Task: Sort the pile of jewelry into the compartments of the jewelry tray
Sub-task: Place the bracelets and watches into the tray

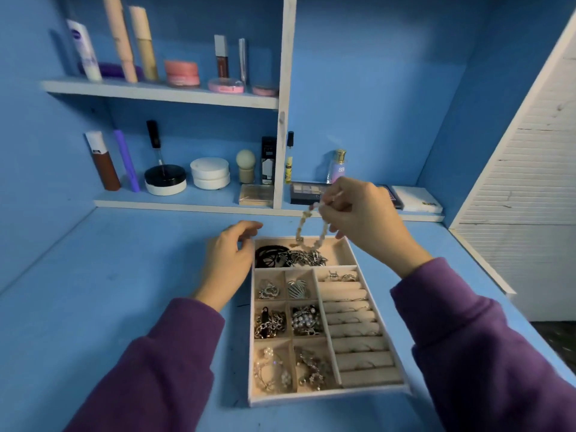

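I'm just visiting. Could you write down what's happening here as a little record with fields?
Scene: person sorting jewelry at a blue table
Right hand: pinches a beaded strand, dangling over the far compartment of the jewelry tray
Left hand: loosely curled beside the tray's far left corner, holding nothing
Tray: six small compartments hold jewelry; ring rolls hold a few rings

2 hands (left hand [227,263], right hand [361,213]), 1 tray [327,396], 1 bead strand [300,227].
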Demonstrator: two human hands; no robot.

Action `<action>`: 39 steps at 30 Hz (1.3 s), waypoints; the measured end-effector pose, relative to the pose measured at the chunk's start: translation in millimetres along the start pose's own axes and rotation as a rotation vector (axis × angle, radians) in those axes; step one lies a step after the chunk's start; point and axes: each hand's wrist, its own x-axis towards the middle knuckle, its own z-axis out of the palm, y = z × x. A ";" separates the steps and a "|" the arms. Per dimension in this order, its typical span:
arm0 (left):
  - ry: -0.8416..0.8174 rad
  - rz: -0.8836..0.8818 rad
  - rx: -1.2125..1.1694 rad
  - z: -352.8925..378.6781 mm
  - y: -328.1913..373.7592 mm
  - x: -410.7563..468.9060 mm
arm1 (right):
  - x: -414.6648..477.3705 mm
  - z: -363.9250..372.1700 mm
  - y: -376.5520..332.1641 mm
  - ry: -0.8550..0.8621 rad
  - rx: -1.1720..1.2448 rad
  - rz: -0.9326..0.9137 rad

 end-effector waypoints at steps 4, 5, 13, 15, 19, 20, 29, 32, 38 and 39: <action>0.052 -0.005 -0.042 5.2 -10.8 3.4 | 6.0 28.1 -14.2 -0.103 0.174 0.035; 0.060 -0.012 -0.053 5.6 -12.1 4.3 | 6.5 32.9 -15.1 -0.129 0.254 0.078; 0.037 0.000 -0.030 6.3 -11.5 2.1 | -1.7 51.4 17.4 -0.293 -0.103 0.156; 0.034 0.006 -0.021 5.7 -10.7 1.4 | -4.3 50.5 19.3 -0.278 -0.128 0.146; 0.039 0.017 -0.006 4.2 -9.7 1.0 | -4.0 52.2 17.9 -0.263 -0.169 0.129; 0.038 0.019 -0.006 3.9 -9.9 0.8 | -3.9 54.1 16.6 -0.267 -0.169 0.131; 0.014 0.095 0.022 4.7 -6.8 -2.1 | -9.2 48.2 16.4 -0.296 -0.098 0.053; 0.016 0.111 0.029 4.6 -7.2 -1.8 | -6.7 34.1 31.6 -0.216 -0.121 0.071; 0.024 0.100 0.036 4.2 -5.5 -1.8 | 8.4 -1.8 100.1 -0.147 -0.498 0.240; 0.026 0.103 0.038 4.0 -5.3 -2.2 | 9.1 -6.9 107.6 -0.194 -0.554 0.292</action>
